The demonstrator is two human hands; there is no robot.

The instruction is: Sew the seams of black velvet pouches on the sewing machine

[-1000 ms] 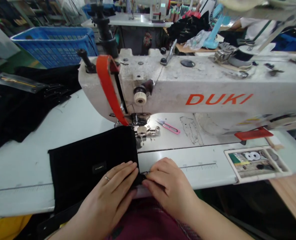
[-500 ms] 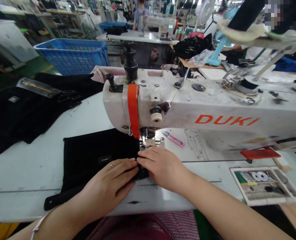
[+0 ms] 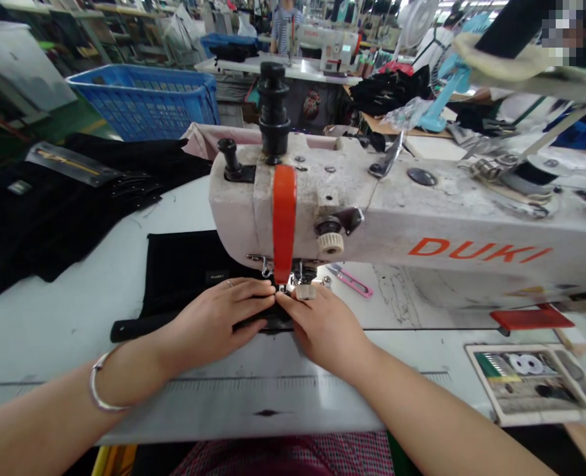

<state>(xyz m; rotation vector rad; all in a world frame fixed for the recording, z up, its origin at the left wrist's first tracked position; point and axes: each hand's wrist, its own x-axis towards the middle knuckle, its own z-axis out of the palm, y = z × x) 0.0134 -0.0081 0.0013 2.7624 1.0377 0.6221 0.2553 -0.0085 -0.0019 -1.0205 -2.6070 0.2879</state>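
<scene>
A black fabric piece (image 3: 176,264) with a small dark label (image 3: 217,276) lies flat on the table, its right part under the head of a white sewing machine (image 3: 392,211). My left hand (image 3: 223,314) rests on the fabric, fingers stretched out and lying flat toward the needle area. Close beside the presser foot (image 3: 283,288), my right hand (image 3: 325,324) presses on the fabric's right edge with its fingers extended. The fingertips of both hands nearly meet in front of the foot. The needle and the seam are hidden by the machine head and fingers.
Pink thread snips (image 3: 353,282) lie behind my right hand. A tray with bobbins (image 3: 535,383) is set in the table's right side. Black garments (image 3: 39,225) are heaped at left, before a blue basket (image 3: 144,99). A person (image 3: 287,30) stands at another machine behind.
Both hands and the black fabric have moved away from the table's front edge, further toward the machine. The camera view has shifted slightly.
</scene>
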